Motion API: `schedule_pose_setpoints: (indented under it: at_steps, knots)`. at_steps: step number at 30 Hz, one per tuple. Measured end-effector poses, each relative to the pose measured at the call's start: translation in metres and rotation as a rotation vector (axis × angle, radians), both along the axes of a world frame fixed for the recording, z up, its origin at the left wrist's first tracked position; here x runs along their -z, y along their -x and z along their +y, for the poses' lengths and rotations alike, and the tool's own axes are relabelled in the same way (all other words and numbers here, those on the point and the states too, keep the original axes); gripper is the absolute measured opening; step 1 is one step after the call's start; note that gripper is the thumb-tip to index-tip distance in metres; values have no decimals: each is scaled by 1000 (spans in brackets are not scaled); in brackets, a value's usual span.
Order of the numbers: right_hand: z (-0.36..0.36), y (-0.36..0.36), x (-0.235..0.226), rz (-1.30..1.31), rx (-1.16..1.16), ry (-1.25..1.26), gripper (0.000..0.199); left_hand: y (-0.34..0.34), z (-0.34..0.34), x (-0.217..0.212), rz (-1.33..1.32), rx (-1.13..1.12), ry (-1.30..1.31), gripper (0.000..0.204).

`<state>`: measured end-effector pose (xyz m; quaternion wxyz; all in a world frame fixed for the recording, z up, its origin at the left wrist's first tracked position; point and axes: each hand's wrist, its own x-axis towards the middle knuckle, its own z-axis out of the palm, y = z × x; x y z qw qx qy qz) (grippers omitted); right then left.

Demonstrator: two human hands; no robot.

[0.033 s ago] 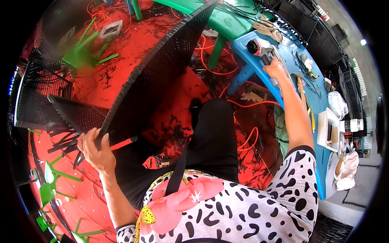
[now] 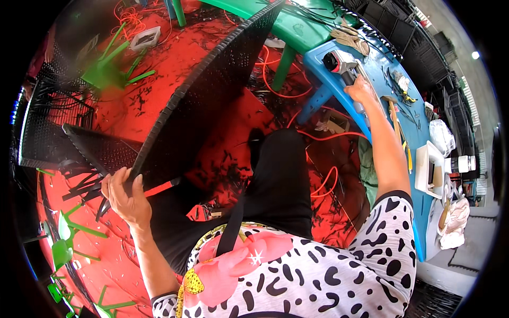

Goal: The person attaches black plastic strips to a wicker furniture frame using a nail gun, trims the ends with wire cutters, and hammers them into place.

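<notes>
A large black woven rattan panel [image 2: 199, 95] stands tilted across the left and middle, its wrapped rim running up to the far right. My left hand [image 2: 127, 199] is closed on the panel's near lower corner, thumb on one side and fingers on the other. Over the blue table [image 2: 419, 199], my right hand [image 2: 362, 90] grips the handle of a staple gun [image 2: 342, 68], grey with a red and black head. My fingers partly hide the tool. Beside it on the table lie a hammer [image 2: 394, 119] and cut black rattan strips [image 2: 405, 98].
A green table [image 2: 305, 32] adjoins the blue one at the far side, with work gloves [image 2: 350, 40] near the join. A white tray [image 2: 428, 168] and white jar [image 2: 460, 164] sit right. An orange hose [image 2: 331, 137] crosses the red floor [image 2: 175, 53], which is strewn with black scraps.
</notes>
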<state>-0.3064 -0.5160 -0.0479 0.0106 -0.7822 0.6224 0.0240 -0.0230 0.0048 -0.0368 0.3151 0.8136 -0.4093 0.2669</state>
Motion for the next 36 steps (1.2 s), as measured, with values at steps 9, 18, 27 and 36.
schedule_pose_setpoints:
  at_steps: [9, 18, 27, 36]
  knots:
    - [21, -6, -21, 58, -114, -7, 53, 1, -5, -7, -24, -41, 10, 29]
    - [233, -46, -131, -811, -583, -664, 20, -7, -3, -4, -28, 107, 91, 48]
    - [338, -99, -142, -739, -731, -1198, 14, 1, -7, -4, 36, 169, 170, 59]
    - [347, -112, -149, -593, -769, -1192, 12, -1, -8, -3, 8, 168, 186, 63]
